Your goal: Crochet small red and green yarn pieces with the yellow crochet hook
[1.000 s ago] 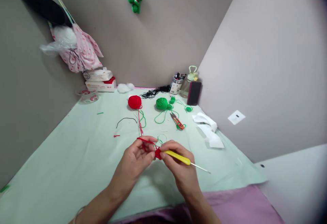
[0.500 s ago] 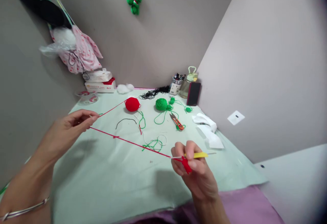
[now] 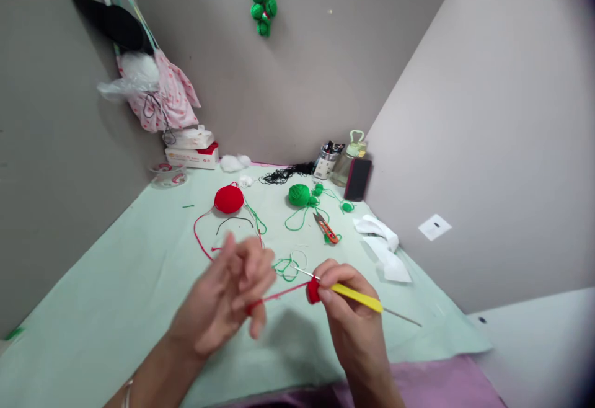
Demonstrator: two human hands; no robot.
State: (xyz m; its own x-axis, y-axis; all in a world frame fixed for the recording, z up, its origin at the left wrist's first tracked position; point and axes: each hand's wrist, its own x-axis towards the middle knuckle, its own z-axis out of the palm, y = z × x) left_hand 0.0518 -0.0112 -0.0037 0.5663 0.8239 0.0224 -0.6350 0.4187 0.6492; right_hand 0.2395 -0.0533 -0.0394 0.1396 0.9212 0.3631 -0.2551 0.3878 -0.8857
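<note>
My right hand (image 3: pixel 348 321) grips a crochet hook (image 3: pixel 357 297) with a yellow handle, its metal tip pointing left. The same fingers pinch a small red crocheted piece (image 3: pixel 312 291) beside the hook's shaft. From that piece a strand of red yarn (image 3: pixel 287 291) runs left to my left hand (image 3: pixel 227 299), where it passes around a finger. Motion blurs my left hand; its fingers are partly curled on the yarn. Beyond it, the red yarn ball (image 3: pixel 229 199) rests on the table, a loose strand curving down from it and passing behind the hand.
Behind the hands lie a green yarn ball (image 3: pixel 299 195), orange-handled thread snips (image 3: pixel 326 229), green yarn scraps (image 3: pixel 286 268) and white paper strips (image 3: pixel 383 250). A phone (image 3: pixel 357 179), a bottle (image 3: pixel 344 163), a pen holder (image 3: pixel 326 163) and tissue boxes (image 3: pixel 191 158) stand along the walls.
My left hand has come in from the far left, close to my right hand, and the stretched red yarn between them is much shorter. The red ball's strand now lies slack.
</note>
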